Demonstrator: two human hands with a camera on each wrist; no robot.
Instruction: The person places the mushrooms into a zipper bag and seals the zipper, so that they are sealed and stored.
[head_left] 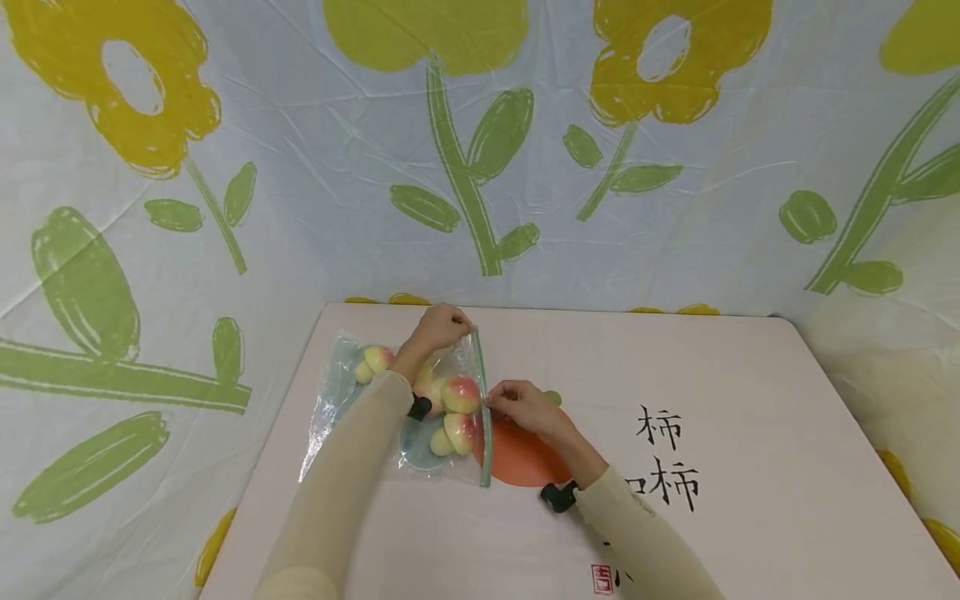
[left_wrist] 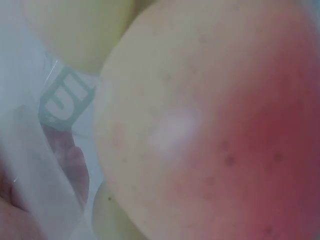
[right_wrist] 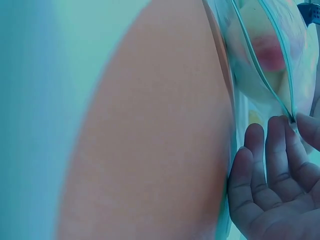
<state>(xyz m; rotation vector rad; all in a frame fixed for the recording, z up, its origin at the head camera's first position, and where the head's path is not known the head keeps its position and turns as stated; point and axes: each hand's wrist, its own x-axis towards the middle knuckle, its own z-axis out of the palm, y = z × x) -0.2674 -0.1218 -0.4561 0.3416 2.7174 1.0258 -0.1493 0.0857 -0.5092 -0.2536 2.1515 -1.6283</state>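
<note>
Near the tabletop's far-left edge, left hand [head_left: 442, 327] is pinching the far end of the zip bag [head_left: 405, 408] of peaches [head_left: 460, 394] while right hand [head_left: 525, 406] is pinching mid-seal; best pressing steadily along the strip, bag kept flat.

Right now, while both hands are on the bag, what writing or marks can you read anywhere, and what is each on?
"柿" on the table mat, at.
"柿" again just below it; the character to its left is hidden by the right sleeve.
Red seal stamp on the mat: too small to read.
Green print on the bag, left wrist view: blurred, perhaps "U" and "I", not certain.
</note>
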